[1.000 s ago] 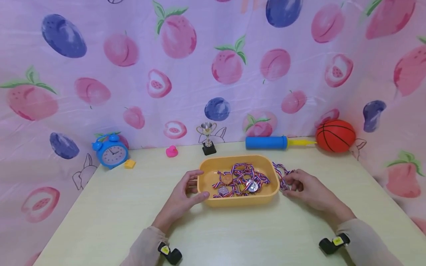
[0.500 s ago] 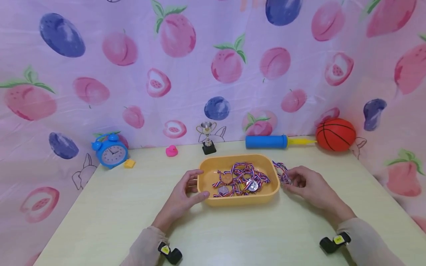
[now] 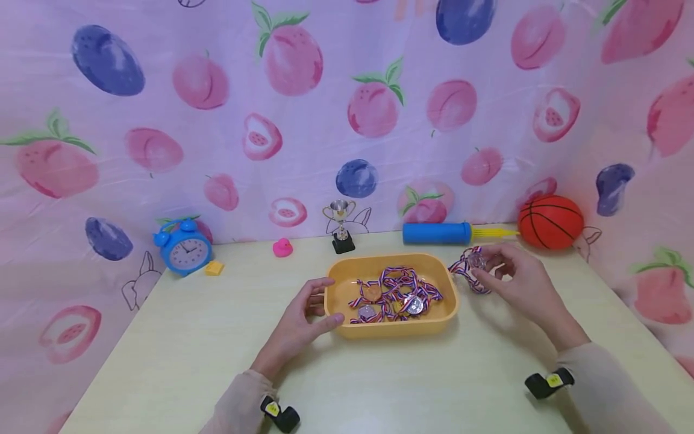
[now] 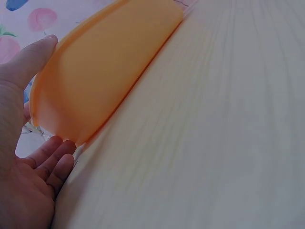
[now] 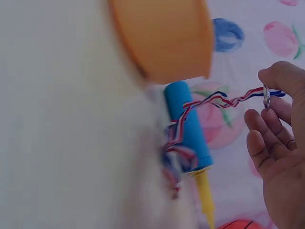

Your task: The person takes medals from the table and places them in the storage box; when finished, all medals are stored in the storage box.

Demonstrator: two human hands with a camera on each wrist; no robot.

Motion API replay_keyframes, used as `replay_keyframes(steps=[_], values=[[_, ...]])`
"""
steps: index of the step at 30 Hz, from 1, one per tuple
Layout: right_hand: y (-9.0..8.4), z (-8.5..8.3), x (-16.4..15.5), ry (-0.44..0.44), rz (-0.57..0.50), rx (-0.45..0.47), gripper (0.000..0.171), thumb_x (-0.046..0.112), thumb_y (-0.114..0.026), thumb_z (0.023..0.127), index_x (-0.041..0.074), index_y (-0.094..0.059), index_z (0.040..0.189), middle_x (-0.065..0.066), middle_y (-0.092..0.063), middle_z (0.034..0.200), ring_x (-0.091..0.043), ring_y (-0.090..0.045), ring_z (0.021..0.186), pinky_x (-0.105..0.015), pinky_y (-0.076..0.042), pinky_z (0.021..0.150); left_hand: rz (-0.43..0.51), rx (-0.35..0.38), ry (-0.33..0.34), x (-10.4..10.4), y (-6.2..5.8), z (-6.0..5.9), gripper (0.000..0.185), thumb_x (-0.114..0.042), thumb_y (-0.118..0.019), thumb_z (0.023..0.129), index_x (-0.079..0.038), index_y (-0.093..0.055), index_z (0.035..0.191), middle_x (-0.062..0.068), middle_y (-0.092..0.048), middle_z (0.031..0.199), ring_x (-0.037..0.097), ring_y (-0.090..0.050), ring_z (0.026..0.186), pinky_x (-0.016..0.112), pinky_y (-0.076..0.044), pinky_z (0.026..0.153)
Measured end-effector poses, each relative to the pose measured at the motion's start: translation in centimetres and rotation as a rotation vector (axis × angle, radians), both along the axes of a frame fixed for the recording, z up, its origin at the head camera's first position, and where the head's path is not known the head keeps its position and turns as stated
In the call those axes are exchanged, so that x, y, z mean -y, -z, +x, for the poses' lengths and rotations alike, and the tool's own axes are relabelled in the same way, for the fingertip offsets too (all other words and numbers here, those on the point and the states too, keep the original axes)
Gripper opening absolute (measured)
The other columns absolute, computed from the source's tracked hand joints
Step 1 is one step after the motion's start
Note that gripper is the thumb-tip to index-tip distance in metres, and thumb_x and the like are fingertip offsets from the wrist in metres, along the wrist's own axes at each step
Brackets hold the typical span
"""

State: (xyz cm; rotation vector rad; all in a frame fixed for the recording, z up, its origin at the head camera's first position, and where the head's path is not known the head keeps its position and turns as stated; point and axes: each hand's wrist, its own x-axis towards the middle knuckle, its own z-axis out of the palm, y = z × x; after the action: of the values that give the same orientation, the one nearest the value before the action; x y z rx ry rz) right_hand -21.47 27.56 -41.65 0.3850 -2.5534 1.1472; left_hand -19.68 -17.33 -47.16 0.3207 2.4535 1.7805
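A yellow plastic tray (image 3: pixel 393 330) stands mid-table in the head view. Several medals with striped ribbons (image 3: pixel 402 292) lie tangled inside it. My left hand (image 3: pixel 300 319) holds the tray's left end, its thumb on the rim and fingers against the end wall; the left wrist view shows this hand (image 4: pixel 31 186) at the orange-looking tray (image 4: pixel 102 71). Beyond the tray's right end, my right hand (image 3: pixel 520 283) pinches a silver medal (image 3: pixel 476 260) between thumb and fingers, raised off the table. The medal (image 5: pixel 266 97) appears edge-on in the right wrist view, its striped ribbon (image 5: pixel 178 124) trailing down.
Along the back stand a blue alarm clock (image 3: pixel 187 250), a yellow block (image 3: pixel 214 268), a pink duck (image 3: pixel 282 247) and a small trophy cup (image 3: pixel 341 226). A blue pump (image 3: pixel 437 233) lies behind the tray, near a red basketball (image 3: pixel 550 222). Fruit-patterned cloth hangs behind.
My right hand has picked the silver medal up from beside the tray and raised it, moving slightly right and away from me. The left hand stays at the tray.
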Motion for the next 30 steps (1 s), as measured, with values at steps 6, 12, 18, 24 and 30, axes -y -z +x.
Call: replay_keyframes(steps=[6, 12, 18, 24, 30], values=[[-3.9, -0.9, 0.8, 0.0, -0.071, -0.105, 0.042, 0.015, -0.085, 0.101, 0.009, -0.071, 0.14, -0.008, -0.072, 0.123, -0.003, -0.066, 0.102, -0.007, -0.053, 0.084, 0.003, 0.007, -0.003, 0.0, -0.1, 0.0, 0.07, -0.023, -0.087, 0.099, -0.027, -0.053, 0.16, 0.008, -0.063, 0.15, 0.028, -0.062, 0.13, 0.05, -0.051, 0.117], [-7.6, -1.8, 2.3, -0.006, -0.115, -0.162, 0.043, 0.014, -0.085, 0.101, 0.009, -0.07, 0.141, -0.008, -0.072, 0.126, -0.001, -0.066, 0.103, -0.007, -0.054, 0.085, 0.003, 0.011, -0.007, 0.0, -0.2, 0.0, 0.07, -0.023, -0.087, 0.1, -0.026, -0.052, 0.16, 0.009, -0.062, 0.151, 0.029, -0.062, 0.13, 0.05, -0.051, 0.116], [-11.2, -2.2, 4.7, -0.069, -0.161, -0.232, 0.041, 0.011, -0.085, 0.1, 0.009, -0.072, 0.138, -0.006, -0.071, 0.125, -0.006, -0.069, 0.103, -0.01, -0.056, 0.087, -0.005, 0.012, -0.008, 0.2, -0.3, 0.0, 0.07, -0.024, -0.087, 0.1, -0.026, -0.052, 0.161, 0.009, -0.062, 0.152, 0.029, -0.061, 0.131, 0.05, -0.05, 0.116], [-13.4, -2.6, 7.3, -0.196, -0.215, -0.314, 0.039, 0.001, -0.084, 0.097, 0.004, -0.073, 0.135, -0.006, -0.07, 0.122, -0.012, -0.071, 0.101, -0.015, -0.059, 0.085, -0.002, 0.006, -0.008, 0.3, -0.2, 0.0, 0.069, -0.024, -0.087, 0.1, -0.029, -0.053, 0.159, 0.009, -0.062, 0.152, 0.029, -0.061, 0.131, 0.048, -0.051, 0.115], [-13.7, -2.5, 9.1, -0.245, -0.215, -0.321, 0.043, -0.001, -0.085, 0.096, 0.002, -0.072, 0.137, -0.012, -0.068, 0.121, -0.013, -0.07, 0.099, -0.014, -0.059, 0.082, 0.002, 0.002, 0.005, 0.1, 0.1, 0.0, 0.07, -0.022, -0.086, 0.1, -0.025, -0.052, 0.161, 0.011, -0.062, 0.151, 0.03, -0.062, 0.131, 0.047, -0.051, 0.114]])
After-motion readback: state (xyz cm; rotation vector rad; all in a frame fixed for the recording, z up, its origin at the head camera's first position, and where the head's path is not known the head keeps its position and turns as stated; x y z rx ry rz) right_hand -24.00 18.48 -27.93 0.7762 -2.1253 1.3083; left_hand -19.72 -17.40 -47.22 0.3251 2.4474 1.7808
